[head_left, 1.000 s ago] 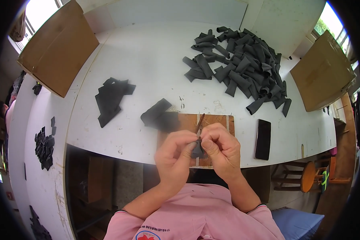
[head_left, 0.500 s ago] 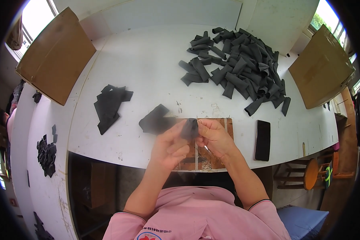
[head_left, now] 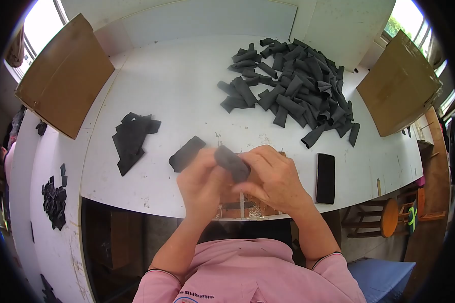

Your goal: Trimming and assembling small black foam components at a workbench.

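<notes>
Both my hands meet over the near edge of the white table (head_left: 177,76). My left hand (head_left: 203,187) and my right hand (head_left: 273,179) together grip one small dark fabric piece (head_left: 231,162), held tilted between the fingertips. Under the hands lies a brown wooden board (head_left: 237,209), mostly hidden. A flat dark piece (head_left: 186,154) rests on the table just left of my left hand.
A big heap of dark rolled fabric pieces (head_left: 293,91) fills the far right of the table. A smaller stack of flat dark pieces (head_left: 131,139) lies at left, a black rectangular object (head_left: 325,178) at right. Cardboard sheets (head_left: 65,76) (head_left: 399,83) lean at both sides.
My hands have risen from the board with the dark piece; it now sits higher between the fingertips and is turned sideways.
</notes>
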Action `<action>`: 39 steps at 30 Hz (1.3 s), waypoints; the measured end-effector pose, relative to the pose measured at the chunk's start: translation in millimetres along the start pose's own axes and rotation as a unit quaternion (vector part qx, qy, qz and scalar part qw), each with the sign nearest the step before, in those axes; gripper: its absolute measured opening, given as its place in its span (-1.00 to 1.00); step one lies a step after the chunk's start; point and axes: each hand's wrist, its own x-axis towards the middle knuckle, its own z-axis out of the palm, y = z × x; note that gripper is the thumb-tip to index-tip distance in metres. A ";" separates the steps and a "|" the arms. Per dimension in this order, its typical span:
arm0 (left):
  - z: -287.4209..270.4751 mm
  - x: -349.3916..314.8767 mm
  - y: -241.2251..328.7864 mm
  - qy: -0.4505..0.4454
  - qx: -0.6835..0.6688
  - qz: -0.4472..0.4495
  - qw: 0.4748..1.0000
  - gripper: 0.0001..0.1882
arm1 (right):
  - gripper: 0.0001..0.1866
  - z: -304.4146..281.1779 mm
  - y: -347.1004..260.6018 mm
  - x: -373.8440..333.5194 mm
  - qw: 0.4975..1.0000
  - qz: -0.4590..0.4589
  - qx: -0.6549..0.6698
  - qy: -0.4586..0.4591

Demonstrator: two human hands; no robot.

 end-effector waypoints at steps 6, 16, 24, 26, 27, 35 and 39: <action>-7.7 -16.3 -29.1 0.033 -0.129 -0.075 0.988 -0.84 | -0.76 19.2 22.0 -22.5 0.989 0.067 0.007 -0.133; 8.2 17.4 1.0 -0.089 -0.056 -0.196 0.975 -0.88 | -0.87 33.5 31.6 -38.2 0.993 0.070 0.065 -0.075; 10.6 15.2 -1.9 -0.105 0.151 -0.041 0.982 -0.90 | -0.85 39.9 48.1 -52.4 0.966 0.129 0.155 -0.164; 8.5 13.9 -2.8 -0.100 0.164 -0.056 0.980 -0.89 | -0.84 36.0 42.9 -44.4 0.975 0.104 0.121 -0.157; 9.9 12.7 2.1 -0.098 0.166 -0.057 0.980 -0.89 | -0.84 32.3 39.0 -39.5 0.982 0.080 0.085 -0.149; 8.6 15.5 10.2 -0.029 -0.182 -0.081 0.980 -0.86 | -0.81 19.3 27.8 -21.8 0.974 0.129 0.094 -0.160; 2.3 15.6 16.4 0.060 -0.353 -0.114 0.927 -0.86 | -0.74 5.0 20.9 -8.1 0.988 0.037 0.030 -0.150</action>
